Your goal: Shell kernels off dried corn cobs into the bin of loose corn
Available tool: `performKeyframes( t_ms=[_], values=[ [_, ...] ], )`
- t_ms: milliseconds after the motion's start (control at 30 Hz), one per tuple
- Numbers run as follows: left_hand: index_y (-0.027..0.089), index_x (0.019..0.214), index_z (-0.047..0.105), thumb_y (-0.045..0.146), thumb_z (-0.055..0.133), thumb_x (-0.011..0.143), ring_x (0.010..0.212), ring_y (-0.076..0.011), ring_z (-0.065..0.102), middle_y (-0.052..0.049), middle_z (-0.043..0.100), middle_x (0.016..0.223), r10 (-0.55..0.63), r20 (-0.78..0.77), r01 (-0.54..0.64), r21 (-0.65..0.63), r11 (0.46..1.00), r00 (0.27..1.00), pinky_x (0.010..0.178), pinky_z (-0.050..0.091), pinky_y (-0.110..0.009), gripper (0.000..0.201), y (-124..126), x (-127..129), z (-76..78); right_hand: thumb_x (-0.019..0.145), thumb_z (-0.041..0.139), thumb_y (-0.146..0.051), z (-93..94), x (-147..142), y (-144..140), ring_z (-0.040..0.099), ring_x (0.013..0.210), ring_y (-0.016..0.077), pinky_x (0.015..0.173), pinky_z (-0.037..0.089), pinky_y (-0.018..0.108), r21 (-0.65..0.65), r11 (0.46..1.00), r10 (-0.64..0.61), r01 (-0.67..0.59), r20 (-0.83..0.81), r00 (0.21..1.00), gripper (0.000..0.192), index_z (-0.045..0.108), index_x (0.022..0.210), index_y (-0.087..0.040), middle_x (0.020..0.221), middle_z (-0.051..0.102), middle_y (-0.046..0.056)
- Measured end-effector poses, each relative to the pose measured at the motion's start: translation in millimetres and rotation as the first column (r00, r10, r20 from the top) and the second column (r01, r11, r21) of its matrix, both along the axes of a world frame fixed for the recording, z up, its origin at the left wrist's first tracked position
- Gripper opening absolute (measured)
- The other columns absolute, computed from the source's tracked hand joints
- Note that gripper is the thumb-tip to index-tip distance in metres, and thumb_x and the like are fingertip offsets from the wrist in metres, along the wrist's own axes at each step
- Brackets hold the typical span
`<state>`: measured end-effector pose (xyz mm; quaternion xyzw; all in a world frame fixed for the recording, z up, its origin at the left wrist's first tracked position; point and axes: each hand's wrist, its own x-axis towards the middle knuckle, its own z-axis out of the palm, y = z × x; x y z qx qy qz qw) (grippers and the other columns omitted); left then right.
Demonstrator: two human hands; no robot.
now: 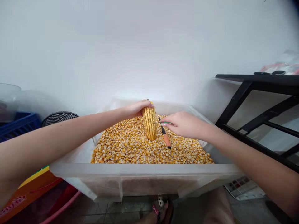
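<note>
At the far left a blue crate point(20, 124) sits low against the white wall, with a black wire basket point(58, 117) just to its right and a clear container point(9, 101) above it at the frame edge. Below them lie an orange-and-yellow package point(30, 189) and a red curved rim point(62, 207). The left hand point(137, 108) reaches in over a clear plastic bin point(144, 175) and is closed on the top of a corn cob point(149, 123), holding it upright with its lower end standing in the loose corn kernels point(130, 146) that fill the bin. Just right of the cob an orange-handled tool point(166, 139) lies tilted on the kernels. The right hand point(184, 124) is pinched on a thin green-handled tool point(163, 123) whose tip points at the side of the cob, close to it or touching; which one cannot be told. The two hands are apart, with the cob between them. Under the bin, a sandalled foot point(161, 211) shows on the tiled floor, with a printed sheet point(244, 187) to its right. At the far right stands a black metal rack point(261, 105).
</note>
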<state>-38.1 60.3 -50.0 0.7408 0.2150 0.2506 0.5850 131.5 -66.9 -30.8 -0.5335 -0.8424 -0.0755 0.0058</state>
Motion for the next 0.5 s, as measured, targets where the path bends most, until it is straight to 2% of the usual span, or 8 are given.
performKeyframes(
  t_ms=[133,233,367,500],
  values=[
    [0.018,0.086,0.049,0.045,0.056,0.07,0.083,-0.0181,0.055,-0.005,0.058,0.086,0.136,-0.011,-0.134,0.101,0.986,0.991,0.073,0.044,-0.033,0.033,-9,2,-0.1,0.087,0.025,-0.031,-6.0,1,-3,0.053,0.068,0.0158,0.061,0.031,0.03,0.013,1.0,0.025,-0.025,0.021,0.999,0.038,0.058,0.073,-0.018,0.075,0.064,0.006],
    [0.018,0.085,0.048,0.053,0.052,0.072,0.08,-0.0176,0.054,-0.004,0.055,0.081,0.234,-0.028,-0.226,0.162,0.961,0.972,0.067,0.044,-0.03,0.037,-12,4,-0.9,0.086,0.026,-0.03,-11.0,1,-3,0.053,0.067,0.016,0.061,0.03,0.03,0.039,0.999,0.013,-0.016,0.067,0.998,0.037,0.057,0.07,-0.017,0.074,0.064,0.006],
    [0.02,0.092,0.047,0.054,0.053,0.07,0.085,-0.0184,0.054,-0.004,0.056,0.089,0.266,-0.036,-0.259,0.141,0.956,0.963,0.066,0.044,-0.029,0.042,-9,6,-6.5,0.087,0.027,-0.028,-15.6,-1,-2,0.054,0.067,0.0149,0.058,0.03,0.028,0.086,0.996,0.014,-0.022,0.098,0.995,0.034,0.056,0.073,-0.016,0.075,0.064,0.006],
    [0.024,0.104,0.042,0.052,0.06,0.065,0.093,-0.0219,0.054,-0.005,0.056,0.102,0.241,-0.044,-0.234,0.119,0.965,0.97,0.07,0.046,-0.034,0.051,-2,7,-15.4,0.084,0.034,-0.025,-21.8,-4,-2,0.054,0.065,0.0143,0.054,0.028,0.027,0.21,0.976,0.017,-0.052,0.163,0.986,0.026,0.056,0.074,-0.016,0.074,0.063,0.005]
  ],
)
